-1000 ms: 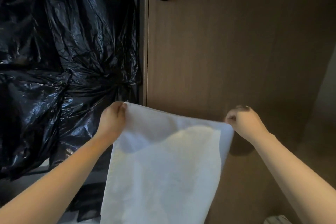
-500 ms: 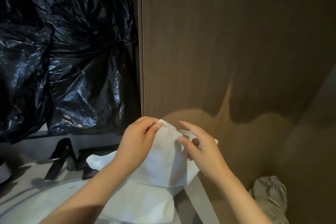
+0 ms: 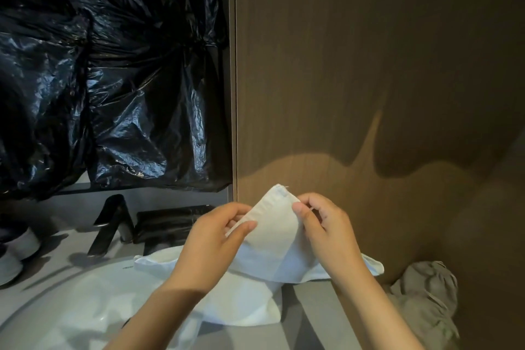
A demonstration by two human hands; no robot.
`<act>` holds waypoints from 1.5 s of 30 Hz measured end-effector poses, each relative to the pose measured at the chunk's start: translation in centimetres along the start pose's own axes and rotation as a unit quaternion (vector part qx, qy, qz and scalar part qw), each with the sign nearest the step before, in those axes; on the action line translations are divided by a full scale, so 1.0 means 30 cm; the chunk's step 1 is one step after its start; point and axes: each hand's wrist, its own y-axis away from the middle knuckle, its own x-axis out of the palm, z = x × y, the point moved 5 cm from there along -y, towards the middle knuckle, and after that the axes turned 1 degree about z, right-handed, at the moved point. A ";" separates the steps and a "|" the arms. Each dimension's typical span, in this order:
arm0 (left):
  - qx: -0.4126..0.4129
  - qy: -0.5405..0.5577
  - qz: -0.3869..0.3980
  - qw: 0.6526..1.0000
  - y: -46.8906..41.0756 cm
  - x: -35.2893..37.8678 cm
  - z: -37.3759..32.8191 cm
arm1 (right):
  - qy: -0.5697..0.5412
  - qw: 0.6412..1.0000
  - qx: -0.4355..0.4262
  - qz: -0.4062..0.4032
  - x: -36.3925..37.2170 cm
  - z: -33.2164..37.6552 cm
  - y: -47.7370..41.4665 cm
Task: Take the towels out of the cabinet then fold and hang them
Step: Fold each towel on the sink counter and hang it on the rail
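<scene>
The left hand (image 3: 218, 239) and right hand (image 3: 326, 231) both pinch a raised corner of the white towel (image 3: 274, 226). The rest of it slumps over the sink (image 3: 85, 278) rim and tabletop (image 3: 318, 318). It looks light, thin and limp, so the hemmed corners probably give the surest hold.

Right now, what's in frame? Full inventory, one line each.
towel: one, white, corner raised, rest draped over basin rim and counter
plastic sheeting: black, crinkled, upper left
wood panel: one, brown, right
basin: one, white, lower left
angled fixture: one, black, behind basin
flat box: one, black, behind basin
round objects: apparently two, white, far left
counter: grey, bottom centre
crumpled fabric: grey, lower right
left hand: pinches towel
right hand: pinches towel's raised corner
</scene>
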 end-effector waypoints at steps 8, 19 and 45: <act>-0.026 0.069 -0.044 0.996 0.047 0.037 0.024 | 0.009 1.000 0.006 0.007 0.022 0.063 0.037; 0.014 0.040 0.008 0.999 0.030 0.031 0.030 | -0.026 0.999 -0.010 -0.032 -0.001 0.092 0.032; -0.053 -0.117 0.046 0.991 -0.041 -0.019 0.247 | -0.017 0.981 -0.108 -0.159 -0.232 0.292 -0.167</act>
